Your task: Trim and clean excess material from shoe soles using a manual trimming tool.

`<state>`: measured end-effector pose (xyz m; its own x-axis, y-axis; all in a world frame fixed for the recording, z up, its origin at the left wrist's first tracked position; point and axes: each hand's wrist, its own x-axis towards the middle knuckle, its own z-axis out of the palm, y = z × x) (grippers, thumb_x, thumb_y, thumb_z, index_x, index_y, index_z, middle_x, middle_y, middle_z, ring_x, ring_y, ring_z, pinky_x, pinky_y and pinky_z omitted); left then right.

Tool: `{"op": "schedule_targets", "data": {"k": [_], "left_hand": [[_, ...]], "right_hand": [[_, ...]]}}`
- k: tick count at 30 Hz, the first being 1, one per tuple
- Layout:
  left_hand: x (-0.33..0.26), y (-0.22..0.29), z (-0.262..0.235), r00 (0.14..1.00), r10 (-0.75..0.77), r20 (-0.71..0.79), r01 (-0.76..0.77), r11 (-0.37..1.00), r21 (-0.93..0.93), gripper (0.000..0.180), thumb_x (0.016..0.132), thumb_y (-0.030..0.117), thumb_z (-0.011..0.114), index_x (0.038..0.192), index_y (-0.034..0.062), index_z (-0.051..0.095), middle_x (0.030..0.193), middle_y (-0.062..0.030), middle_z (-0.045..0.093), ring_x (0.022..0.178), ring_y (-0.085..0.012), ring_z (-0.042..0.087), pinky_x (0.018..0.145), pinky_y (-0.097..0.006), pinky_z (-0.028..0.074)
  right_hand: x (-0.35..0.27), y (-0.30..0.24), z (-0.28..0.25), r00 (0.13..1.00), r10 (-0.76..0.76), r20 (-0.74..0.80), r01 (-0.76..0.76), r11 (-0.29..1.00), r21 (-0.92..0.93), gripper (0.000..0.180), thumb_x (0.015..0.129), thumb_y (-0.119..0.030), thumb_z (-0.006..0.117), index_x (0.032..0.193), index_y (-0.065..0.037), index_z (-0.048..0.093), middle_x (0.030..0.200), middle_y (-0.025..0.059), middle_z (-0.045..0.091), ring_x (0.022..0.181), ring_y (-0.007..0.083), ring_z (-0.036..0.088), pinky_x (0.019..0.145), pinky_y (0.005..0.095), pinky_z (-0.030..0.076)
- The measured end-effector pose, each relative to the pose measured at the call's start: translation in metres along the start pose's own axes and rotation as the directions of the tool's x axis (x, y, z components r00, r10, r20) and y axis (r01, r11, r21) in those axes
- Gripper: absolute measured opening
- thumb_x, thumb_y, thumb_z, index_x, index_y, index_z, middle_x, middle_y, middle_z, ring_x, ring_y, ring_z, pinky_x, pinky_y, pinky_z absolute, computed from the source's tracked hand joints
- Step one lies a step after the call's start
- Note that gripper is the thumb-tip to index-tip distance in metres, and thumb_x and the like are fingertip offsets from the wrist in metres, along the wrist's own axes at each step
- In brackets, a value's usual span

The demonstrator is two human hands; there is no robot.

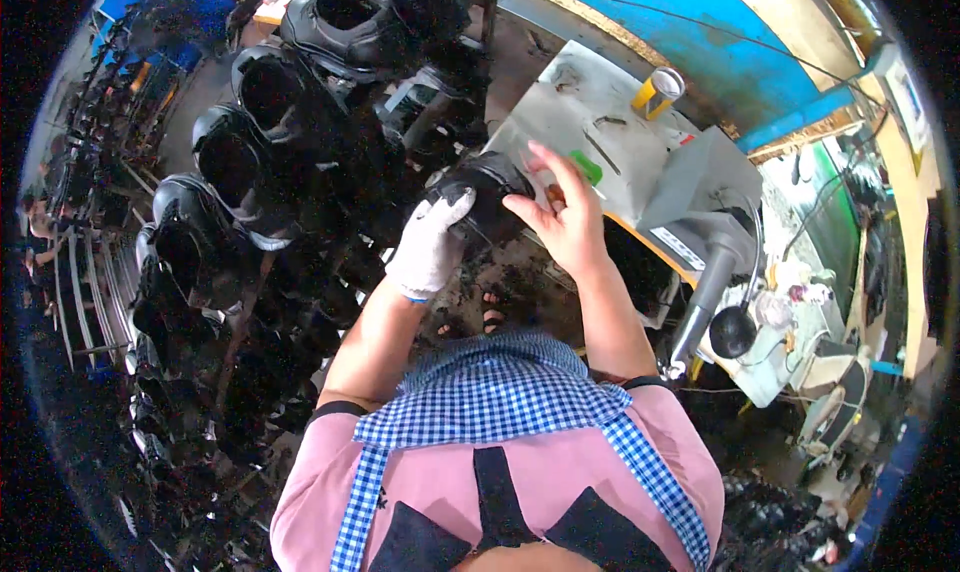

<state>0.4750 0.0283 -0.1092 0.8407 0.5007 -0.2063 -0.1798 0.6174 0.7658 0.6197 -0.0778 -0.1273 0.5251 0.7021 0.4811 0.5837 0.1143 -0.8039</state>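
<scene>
You're mid-handling a black shoe (487,200): it's off the rack, held up between both hands, just off the near-left corner of the grey bench (570,102). Your gloved left hand (430,247) wraps it from below w/ fingers closed round the body. Your bare right hand (560,217) lies against its right side, fingers spread and mostly open, pressing rather than gripping. Looks like a check or smoothing step on the upper. Next move prob. needs a firm left-hand hold while the right works the surface. Rack of black shoes (270,102) sits to your left; yellow can (658,90) is at the bench's far edge, green piece (587,166) nr the shoe.
</scene>
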Motion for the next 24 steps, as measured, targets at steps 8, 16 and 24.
{"op": "schedule_targets", "data": {"k": [8,16,24], "left_hand": [[-0.044,-0.004,-0.004,0.979,0.183,0.092,-0.203,0.924,0.325,0.03,0.09,0.024,0.056,0.112,0.0041,0.06,0.103,-0.001,0.061,0.092,-0.0115,0.054,0.084,-0.027,0.043],[-0.075,0.008,0.004,0.918,0.335,0.212,-0.393,0.841,0.373,0.032,0.09,0.019,0.056,0.117,0.0018,0.058,0.109,-0.0049,0.062,0.098,-0.0135,0.056,0.088,-0.029,0.045],[-0.084,0.006,0.0,0.924,0.344,0.167,-0.383,0.831,0.404,0.029,0.092,0.016,0.054,0.116,0.0008,0.059,0.109,-0.0046,0.062,0.098,-0.0131,0.057,0.088,-0.028,0.045]], "right_hand": [[-0.015,-0.056,-0.025,0.896,-0.344,0.281,0.415,0.874,-0.254,0.03,0.068,0.004,0.072,0.096,-0.006,0.067,0.079,0.0058,0.055,0.062,0.0184,0.063,0.053,0.0297,0.051],[-0.035,-0.057,0.002,0.981,-0.189,0.053,0.19,0.982,-0.013,0.009,0.084,-0.006,0.066,0.086,-0.002,0.058,0.081,0.0078,0.052,0.065,0.0169,0.051,0.058,0.0265,0.043],[-0.033,-0.064,0.002,0.985,-0.17,0.039,0.167,0.983,0.077,0.013,0.08,0.003,0.064,0.091,-0.003,0.06,0.08,0.0022,0.051,0.068,0.0106,0.049,0.061,0.0227,0.041]]}}
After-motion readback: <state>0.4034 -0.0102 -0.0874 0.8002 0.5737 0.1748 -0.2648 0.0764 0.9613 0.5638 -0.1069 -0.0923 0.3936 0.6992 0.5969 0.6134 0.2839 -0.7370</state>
